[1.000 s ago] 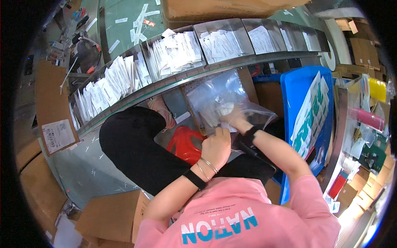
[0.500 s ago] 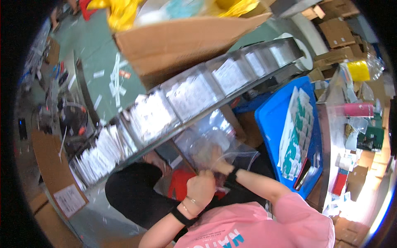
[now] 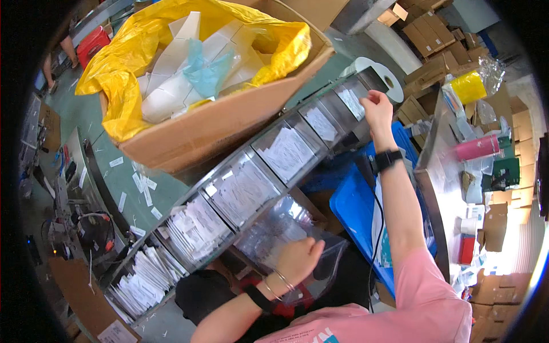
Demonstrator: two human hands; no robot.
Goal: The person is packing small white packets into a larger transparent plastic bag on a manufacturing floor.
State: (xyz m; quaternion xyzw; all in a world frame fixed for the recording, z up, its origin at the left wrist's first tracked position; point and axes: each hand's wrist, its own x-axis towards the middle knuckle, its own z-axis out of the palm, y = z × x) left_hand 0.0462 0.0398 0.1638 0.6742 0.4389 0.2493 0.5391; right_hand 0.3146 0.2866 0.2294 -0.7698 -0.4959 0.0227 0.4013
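My right hand [image 3: 377, 113] reaches to the far right end of a long divided metal tray [image 3: 289, 188]. Its thumb and fingers are pinched together over the end compartment, beside a small stack of printed slips [image 3: 350, 104]; whatever is between the fingertips is too small to make out. Lower down, my left hand [image 3: 298, 262] is curled closed at a clear plastic bag [image 3: 329, 271], its fingers partly hidden. The bag spreads over my lap and holds clear, crumpled contents. Other compartments hold folded white papers [image 3: 143, 283] and flat leaflets [image 3: 243, 191].
Behind the tray stands a cardboard box [image 3: 229, 126] lined with a yellow bag and filled with white pieces. A blue bin [image 3: 357, 214] leans at my right, crossed by a black cable [image 3: 377, 228]. A white roll [image 3: 389, 80] sits beyond the tray's right end.
My right hand has left the plastic bag and moved up and right to the tray's end compartment. My left hand stays at the bag, slightly to the right. The view has shifted.
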